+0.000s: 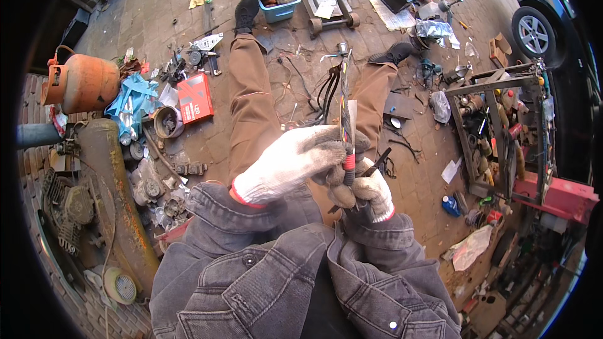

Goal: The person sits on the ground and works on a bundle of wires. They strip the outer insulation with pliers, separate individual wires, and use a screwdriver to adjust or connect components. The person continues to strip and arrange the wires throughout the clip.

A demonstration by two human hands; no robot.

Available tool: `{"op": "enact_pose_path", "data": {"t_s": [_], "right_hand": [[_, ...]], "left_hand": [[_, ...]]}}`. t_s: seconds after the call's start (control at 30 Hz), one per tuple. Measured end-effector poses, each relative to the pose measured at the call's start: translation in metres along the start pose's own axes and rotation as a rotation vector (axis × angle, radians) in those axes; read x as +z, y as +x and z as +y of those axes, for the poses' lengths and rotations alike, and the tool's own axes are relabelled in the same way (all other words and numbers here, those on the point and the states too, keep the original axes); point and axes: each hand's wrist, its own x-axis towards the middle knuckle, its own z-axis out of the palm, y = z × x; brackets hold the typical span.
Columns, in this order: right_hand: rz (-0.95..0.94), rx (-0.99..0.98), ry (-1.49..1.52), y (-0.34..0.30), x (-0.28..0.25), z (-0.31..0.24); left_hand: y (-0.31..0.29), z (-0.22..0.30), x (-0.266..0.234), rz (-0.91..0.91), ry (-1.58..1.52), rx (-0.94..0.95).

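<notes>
Near the centre of the frame, a multicoloured wire bundle stands lengthwise between 2 gloved hands. The left hand grasps it, fingers curled beside a red-wrapped band, probably so the strands stay gathered. Below, the right hand is curled at the bundle's lower end, likely steadying it; exactly what its fingers enclose is hidden. A black strip juts from there, pinched or merely trapped, I cannot tell which.

The bundle points toward upper centre between 2 spread trouser legs, a posture that seems to give the forearms room. The red carton at left and blue plastic tub at upper centre sit outside that span, presumably out of the arms' way.
</notes>
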Motion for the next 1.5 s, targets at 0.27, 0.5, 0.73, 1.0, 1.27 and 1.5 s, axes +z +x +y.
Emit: {"op": "enact_pose_path", "data": {"t_s": [0.27,0.5,0.73,1.0,1.27,1.5], "right_hand": [[0.233,0.007,-0.570,-0.011,0.025,-0.036],[0.431,-0.197,-0.968,-0.004,0.016,-0.034],[0.572,-0.466,-1.234,-0.031,0.039,-0.065],[0.181,-0.736,-1.551,-0.047,0.074,-0.064],[0.005,-0.335,-1.721,-0.041,0.072,-0.069],[0.253,-0.657,-1.418,-0.038,0.071,-0.055]], "left_hand": [[-0.011,0.005,0.008,-0.048,-0.259,0.057],[-0.011,0.011,0.024,0.099,-0.175,0.044],[-0.007,0.003,0.021,0.164,-0.057,0.055],[-0.012,0.011,0.013,0.292,-0.031,0.070],[-0.023,0.010,0.001,0.246,-0.239,0.225],[-0.018,-0.001,0.013,0.328,-0.142,0.241]]}}
